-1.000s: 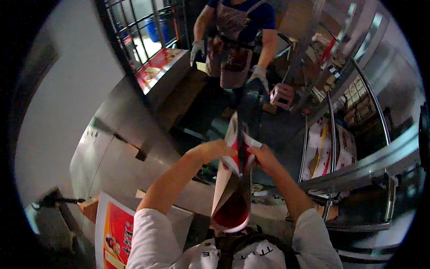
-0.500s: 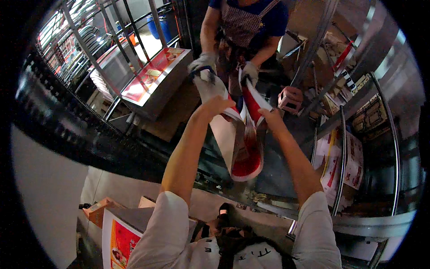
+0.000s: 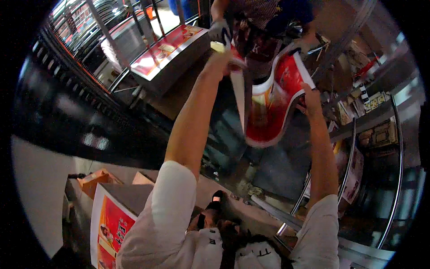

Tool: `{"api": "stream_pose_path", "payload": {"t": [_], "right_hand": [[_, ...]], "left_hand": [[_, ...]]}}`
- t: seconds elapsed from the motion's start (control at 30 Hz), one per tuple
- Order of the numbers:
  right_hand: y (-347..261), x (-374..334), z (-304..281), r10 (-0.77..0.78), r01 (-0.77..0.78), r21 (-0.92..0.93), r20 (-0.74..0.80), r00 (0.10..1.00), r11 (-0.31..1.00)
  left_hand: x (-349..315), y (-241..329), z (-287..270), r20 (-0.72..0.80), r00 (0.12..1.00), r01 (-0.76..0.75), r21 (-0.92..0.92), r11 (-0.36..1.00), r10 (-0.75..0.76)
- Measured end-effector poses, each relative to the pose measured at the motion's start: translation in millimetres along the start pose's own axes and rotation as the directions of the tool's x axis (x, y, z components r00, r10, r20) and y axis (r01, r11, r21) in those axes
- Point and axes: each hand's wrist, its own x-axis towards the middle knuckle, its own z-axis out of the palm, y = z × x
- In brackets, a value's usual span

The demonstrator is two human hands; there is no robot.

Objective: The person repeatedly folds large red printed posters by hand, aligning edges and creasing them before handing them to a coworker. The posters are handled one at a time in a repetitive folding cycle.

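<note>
The person's left hand (image 3: pixel 219 63) is clamped on one side of a red sheet (image 3: pixel 270 119), right hand (image 3: pixel 312 99) pinching the other; the sheet hangs between them in a saggy U, just in front of a co-worker (image 3: pixel 268 27) whose gloved hands are at its far end; a printed stack (image 3: pixel 168 51) sits off left, another pile (image 3: pixel 112 226) lower left.

The pale grey floor (image 3: pixel 244 215) carries an orange-brown box (image 3: pixel 101 180) at the left. Close by stands a stack of red-and-white printed sheets (image 3: pixel 112 228), its base hidden from view.
</note>
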Motion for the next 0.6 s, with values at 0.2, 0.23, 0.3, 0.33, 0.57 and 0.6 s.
{"api": "stream_pose_path", "payload": {"t": [0.2, 0.23, 0.3, 0.33, 0.57, 0.6], "right_hand": [[15.9, -57.5, 20.1, -0.193, 0.203, -0.13, 0.089, 0.977, 0.97], [13.5, -97.3, 39.2, -0.141, 0.159, -0.115, 0.15, 0.979, 0.981], [52.3, -166.1, 66.8, -0.261, 0.281, -0.054, 0.237, 0.936, 0.958], [56.9, -207.3, 87.2, -0.192, 0.268, -0.149, 0.393, 0.899, 0.952], [85.3, -441.8, 160.4, 0.032, 0.192, -0.13, 0.897, 0.44, 0.973], [89.2, -458.7, 169.7, 0.001, 0.205, -0.088, 0.921, 0.389, 0.975]], "left_hand": [[-83.7, -69.2, 23.6, -0.099, 0.797, -0.489, 0.473, 0.733, 0.596], [-127.0, -99.2, 28.7, 0.088, 0.785, -0.559, 0.527, 0.641, 0.613], [-246.3, -127.0, 47.0, 0.291, 0.863, -0.505, 0.496, 0.707, 0.413], [-296.8, -150.6, 36.2, 0.399, 0.849, -0.513, 0.471, 0.718, 0.345], [-616.8, -249.5, -75.2, -0.137, 0.99, 0.087, 0.746, 0.66, 0.024], [-647.7, -238.0, -82.9, -0.231, 0.971, 0.148, 0.781, 0.606, 0.061]]}}
